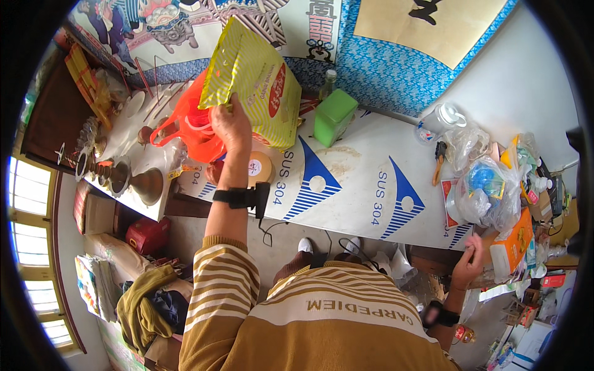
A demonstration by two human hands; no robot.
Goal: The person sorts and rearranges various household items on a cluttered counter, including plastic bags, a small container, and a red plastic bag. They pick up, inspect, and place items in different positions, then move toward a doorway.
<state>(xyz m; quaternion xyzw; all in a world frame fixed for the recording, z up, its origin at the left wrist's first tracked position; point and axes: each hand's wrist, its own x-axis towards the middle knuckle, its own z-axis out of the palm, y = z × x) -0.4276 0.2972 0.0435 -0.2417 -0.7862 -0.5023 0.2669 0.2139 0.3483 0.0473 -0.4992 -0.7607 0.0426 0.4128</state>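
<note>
My left hand (pixel 228 124) grips the near top edge of a yellow-and-white striped plastic snack bag (pixel 265 92), which bears red print. The bag stands upright towards the back of the table, its lower part bulging. Beside and partly behind my wrist sits a red plastic carrier bag (pixel 195 125) with loop handles. A round tan container lid (pixel 260 168) with a white label lies just right of my forearm. Off the table's right front corner, my right hand (pixel 466 265) is loosely curled with nothing visible in it, near an orange-and-white soft pack (pixel 510 246).
A green plastic container (pixel 335 118) and a glass bottle (pixel 328 84) stand at the back. To the right are a clear jug (pixel 438 123), a wooden-handled brush (pixel 438 163) and cluttered plastic bags (pixel 487 185). A metal candlestick (pixel 146 185) lies at the left table edge (pixel 162 211).
</note>
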